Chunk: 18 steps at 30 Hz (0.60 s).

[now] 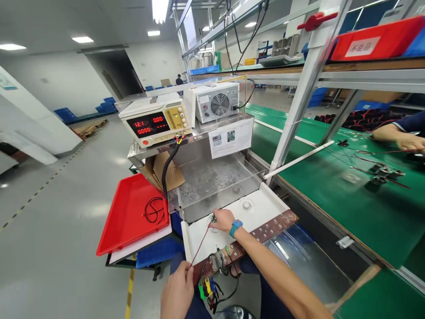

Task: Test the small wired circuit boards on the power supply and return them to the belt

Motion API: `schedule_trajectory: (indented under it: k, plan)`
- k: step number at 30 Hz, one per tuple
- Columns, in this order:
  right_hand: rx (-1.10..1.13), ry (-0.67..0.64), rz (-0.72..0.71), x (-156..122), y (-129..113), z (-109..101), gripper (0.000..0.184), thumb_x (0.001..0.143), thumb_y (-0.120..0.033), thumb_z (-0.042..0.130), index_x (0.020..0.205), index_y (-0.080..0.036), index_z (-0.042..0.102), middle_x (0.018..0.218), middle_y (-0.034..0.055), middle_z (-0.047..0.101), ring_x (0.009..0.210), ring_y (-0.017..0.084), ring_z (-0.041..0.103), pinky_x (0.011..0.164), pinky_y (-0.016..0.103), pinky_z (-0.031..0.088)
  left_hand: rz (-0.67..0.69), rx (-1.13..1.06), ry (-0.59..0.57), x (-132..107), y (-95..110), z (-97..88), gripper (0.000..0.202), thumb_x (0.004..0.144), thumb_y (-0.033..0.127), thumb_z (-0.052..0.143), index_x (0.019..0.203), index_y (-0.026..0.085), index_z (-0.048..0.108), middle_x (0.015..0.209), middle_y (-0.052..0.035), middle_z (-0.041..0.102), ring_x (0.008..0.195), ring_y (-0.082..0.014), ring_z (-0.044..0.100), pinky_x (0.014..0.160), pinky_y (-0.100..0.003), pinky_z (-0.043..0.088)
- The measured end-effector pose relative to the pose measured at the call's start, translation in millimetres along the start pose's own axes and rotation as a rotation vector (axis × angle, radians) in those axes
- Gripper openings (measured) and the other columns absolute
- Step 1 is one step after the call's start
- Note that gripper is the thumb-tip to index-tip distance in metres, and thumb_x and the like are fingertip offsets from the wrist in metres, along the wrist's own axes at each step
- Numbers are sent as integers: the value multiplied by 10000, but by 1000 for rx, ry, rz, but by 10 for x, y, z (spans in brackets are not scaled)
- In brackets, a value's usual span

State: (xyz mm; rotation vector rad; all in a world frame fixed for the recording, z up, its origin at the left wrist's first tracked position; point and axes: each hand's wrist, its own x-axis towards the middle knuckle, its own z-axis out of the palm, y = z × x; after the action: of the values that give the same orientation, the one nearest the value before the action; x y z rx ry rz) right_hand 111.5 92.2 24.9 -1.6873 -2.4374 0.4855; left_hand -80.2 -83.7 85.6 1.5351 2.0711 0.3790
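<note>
My right hand [222, 220], with a blue watch on the wrist, pinches a small motor-like part [213, 219] against the white tray [265, 206] in front of the clear enclosure. A thin red wire [201, 246] runs from that part down to my left hand [177, 290], which pinches its free end near the bottom edge. Between my hands lies a brown terminal strip [265, 230] with coloured clips [207, 288] and black leads.
A power supply with red digits [154, 122] and a fan-fronted unit [217, 104] sit on a steel box. A red tray [129, 212] with a black cable lies left. Another person's hand [403, 139] works on the green bench [348, 195] among small motors.
</note>
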Motion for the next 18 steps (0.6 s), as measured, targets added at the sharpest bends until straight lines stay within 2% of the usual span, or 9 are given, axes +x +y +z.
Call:
schedule_trajectory:
  k: [3,5,9,13,16,18]
  plan:
    - [-55,-42,33,88,-53,185,587,802,-669,622,1095,-160,622,958,146,730,919,291,684,742,319,452,13,-326,-136,-52,-190,130,308,796,540,496,706,253,562,586,-28,618,619,-232,591,647,-311,400]
    - [-75,-47,64,100,-60,243,611,798,-685,611,1101,-154,628,946,151,733,917,299,688,743,329,461,5,-517,-210,-78,-221,190,390,737,619,540,750,232,586,597,-21,610,631,-216,572,674,-316,420]
    - [-97,-51,100,109,-42,268,673,791,-741,560,1064,-132,656,929,176,730,912,317,691,746,352,473,-43,-728,-380,-111,-31,159,489,674,657,645,824,192,629,653,-18,615,631,-174,544,606,-282,407]
    - [-87,-70,130,87,-5,279,686,755,-764,575,1023,-138,658,940,169,729,899,319,689,747,356,473,-46,-868,-567,-146,219,112,504,720,682,642,794,185,595,577,-10,611,546,-139,550,518,-236,368]
    - [-57,-70,59,54,34,288,640,770,-680,622,1122,-147,600,982,147,724,911,300,683,751,339,465,-88,-1039,-676,-218,310,193,489,749,672,640,761,195,534,512,8,583,496,-132,582,455,-201,332]
    - [-34,-77,-20,43,59,286,532,809,-567,634,1146,-160,576,1026,132,717,942,282,677,751,316,452,-110,-1139,-774,-286,354,264,488,746,666,651,781,199,512,514,13,584,452,-127,583,406,-188,308]
